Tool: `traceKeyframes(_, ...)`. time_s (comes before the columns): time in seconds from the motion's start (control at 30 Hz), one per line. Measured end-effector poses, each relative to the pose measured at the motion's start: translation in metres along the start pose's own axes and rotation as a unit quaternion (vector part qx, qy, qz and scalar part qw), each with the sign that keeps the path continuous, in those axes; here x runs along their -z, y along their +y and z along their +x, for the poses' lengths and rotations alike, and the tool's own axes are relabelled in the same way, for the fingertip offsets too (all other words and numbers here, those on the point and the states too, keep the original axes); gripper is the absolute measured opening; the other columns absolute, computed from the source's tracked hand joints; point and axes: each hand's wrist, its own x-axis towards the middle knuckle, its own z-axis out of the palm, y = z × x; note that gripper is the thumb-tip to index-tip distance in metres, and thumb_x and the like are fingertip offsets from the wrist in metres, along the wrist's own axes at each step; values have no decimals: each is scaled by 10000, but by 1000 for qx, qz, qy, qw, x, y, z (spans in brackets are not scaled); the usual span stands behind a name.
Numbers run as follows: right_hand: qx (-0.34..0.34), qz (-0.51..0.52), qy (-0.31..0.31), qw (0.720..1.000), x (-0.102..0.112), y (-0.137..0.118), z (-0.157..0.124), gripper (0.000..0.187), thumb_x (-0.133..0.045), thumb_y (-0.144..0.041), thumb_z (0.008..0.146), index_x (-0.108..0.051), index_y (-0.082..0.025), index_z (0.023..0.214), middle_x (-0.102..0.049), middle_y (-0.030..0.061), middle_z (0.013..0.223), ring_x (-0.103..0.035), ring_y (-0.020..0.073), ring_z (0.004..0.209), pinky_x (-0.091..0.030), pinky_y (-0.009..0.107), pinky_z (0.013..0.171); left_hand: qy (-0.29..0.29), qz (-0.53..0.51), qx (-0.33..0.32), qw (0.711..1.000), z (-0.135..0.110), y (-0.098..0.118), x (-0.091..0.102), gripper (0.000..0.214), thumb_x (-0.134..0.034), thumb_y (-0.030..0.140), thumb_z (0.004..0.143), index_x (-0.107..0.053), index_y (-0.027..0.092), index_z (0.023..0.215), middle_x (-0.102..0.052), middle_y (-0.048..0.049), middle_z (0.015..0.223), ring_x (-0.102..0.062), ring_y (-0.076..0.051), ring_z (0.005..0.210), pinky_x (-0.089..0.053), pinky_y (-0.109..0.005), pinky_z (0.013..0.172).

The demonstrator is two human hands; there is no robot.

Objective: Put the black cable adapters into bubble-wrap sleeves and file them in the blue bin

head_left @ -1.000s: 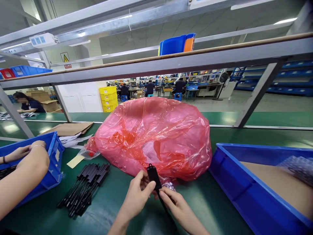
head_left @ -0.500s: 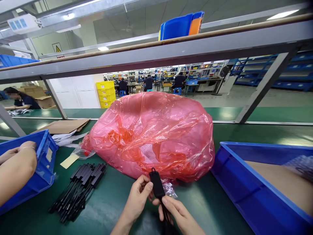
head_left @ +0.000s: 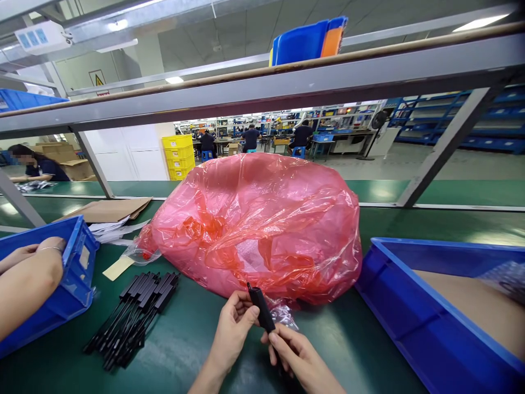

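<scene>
A green-topped desk point(head_left: 336, 355) carries everything at work here; its near edge is out of view. A large, crumpled, translucent red plastic bag point(head_left: 254, 219) fills its middle, its folds obscuring what is inside. Toward the right edge stands a deep blue plastic bin point(head_left: 394, 317) with brown cardboard in it, cut off by the frame. A smaller blue plastic bin point(head_left: 87, 273) sits at the left edge, also cropped, with another person's arm point(head_left: 30, 290) reaching in (whether those fingers grip anything, I cannot tell). Beside it, toward the near left corner, lies a bunch of black oblong devices with cords point(head_left: 141, 306).

The step in hand looks like two-handed handling of a single black oblong device point(head_left: 262, 309), raised above the desk's near side, in front of the bag. The left hand point(head_left: 234, 328) pinches its upper part; the right hand point(head_left: 292, 350) closes round its lower end, hiding much of the cord. The next move probably calls for a steady hold and a slack cord.
</scene>
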Motion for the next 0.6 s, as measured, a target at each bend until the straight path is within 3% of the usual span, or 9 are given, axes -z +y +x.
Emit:
traceKeyframes(0.2,55,-128,53,989,1,0,-1,458,-503,-565,984,-618,-196,738,-612,-11,660,-521,142,622,-390,257,613,-23,-22,21,999,-1,1,-1,354,-709,436,889,-634,138,1066,-704,-99,1032,-637,-187,949,-521,-310,857)
traceKeyframes(0.3,95,-169,118,974,7,-1,-3,468,-494,-534,994,-592,-201,679,-599,-10,655,-534,148,620,-407,255,615,-60,-50,49,996,-2,2,-3,365,-660,433,927,-658,131,1133,-707,-112,1084,-649,-189,943,-510,-316,866)
traceKeyframes(0.43,132,-165,218,953,16,-6,-4,298,-556,-460,986,-641,-213,844,-645,-3,775,-592,160,688,-468,248,667,-125,-106,91,982,-6,2,-8,366,-635,398,953,-676,141,1210,-691,-122,1145,-649,-207,1014,-495,-315,884)
traceKeyframes(0.6,178,-186,236,937,21,-11,-3,169,-573,-373,990,-652,-225,966,-688,23,890,-651,181,799,-516,261,749,-168,-142,133,966,-12,-3,-15,394,-676,392,928,-663,200,1272,-693,-117,1164,-657,-217,1056,-495,-305,877)
